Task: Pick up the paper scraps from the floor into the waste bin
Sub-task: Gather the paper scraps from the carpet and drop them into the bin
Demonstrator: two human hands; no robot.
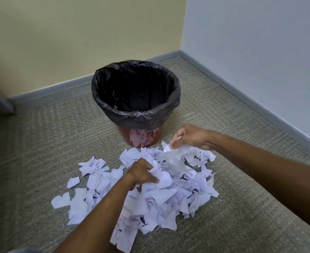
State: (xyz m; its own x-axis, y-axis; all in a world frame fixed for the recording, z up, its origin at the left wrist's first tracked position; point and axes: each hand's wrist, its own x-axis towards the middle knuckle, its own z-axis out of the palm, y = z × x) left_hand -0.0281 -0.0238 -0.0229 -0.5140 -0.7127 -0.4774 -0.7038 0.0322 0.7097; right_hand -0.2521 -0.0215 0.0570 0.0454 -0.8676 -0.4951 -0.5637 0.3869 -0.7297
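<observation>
We are gathering handfuls from the heap of paper scraps [150, 194] lying on the carpet [41, 143], just in front of the waste bin [141, 136]. Our left hand [143, 172] is clenching a bunch of scraps in the middle of the heap, and our right hand [189, 136] is pinching another bunch and lifting it at the far edge, nearest the bin.

To do this well, we are judging that each hand should be closing fully round its bunch, since loose torn pieces are likely to be slipping out on the way. The lift should be carrying each handful right over the rim before we are letting go, and the short reach from the right hand makes that side the easier one to empty first.

The bin is standing upright, lined with a black bag [136, 114] folded over its rim. Inside it is looking dark; a pale fleck near the front wall may be a scrap, but we cannot be sure.
</observation>
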